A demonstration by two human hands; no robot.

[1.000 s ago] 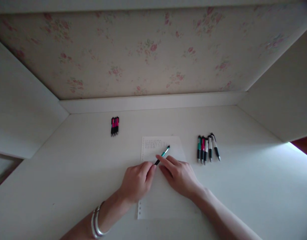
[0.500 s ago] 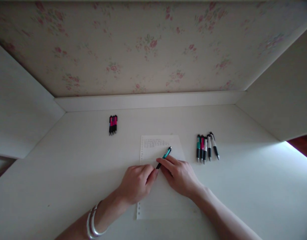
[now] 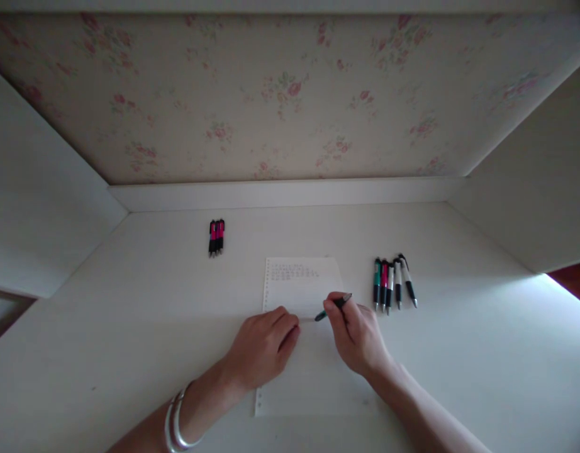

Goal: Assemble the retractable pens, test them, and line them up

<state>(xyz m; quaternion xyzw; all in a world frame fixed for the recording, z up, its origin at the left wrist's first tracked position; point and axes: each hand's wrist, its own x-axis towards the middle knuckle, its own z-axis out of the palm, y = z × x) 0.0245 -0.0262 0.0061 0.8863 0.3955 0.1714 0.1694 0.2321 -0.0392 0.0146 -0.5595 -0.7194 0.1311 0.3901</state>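
Observation:
My right hand grips a teal-and-black pen between thumb and fingers. The pen lies slanted, its teal end low toward the left and its metal tip up to the right. Beside it, my left hand rests on the paper with fingers curled closed; whatever is inside them, if anything, is hidden. A thin faint line runs between the left fingers and the pen's teal end; I cannot tell what it is. Under both hands lies a white sheet of punched paper, with several handwritten lines near its top.
Several pens, teal, pink and white with black grips, lie in a row right of the paper. Pink-and-black pens lie together at the back left. White side panels and a floral back wall enclose the white desk.
My right hand has drawn away to the right with the pen, now turned end for end. The left hand has let go of the pen's black end and stays nearly in place.

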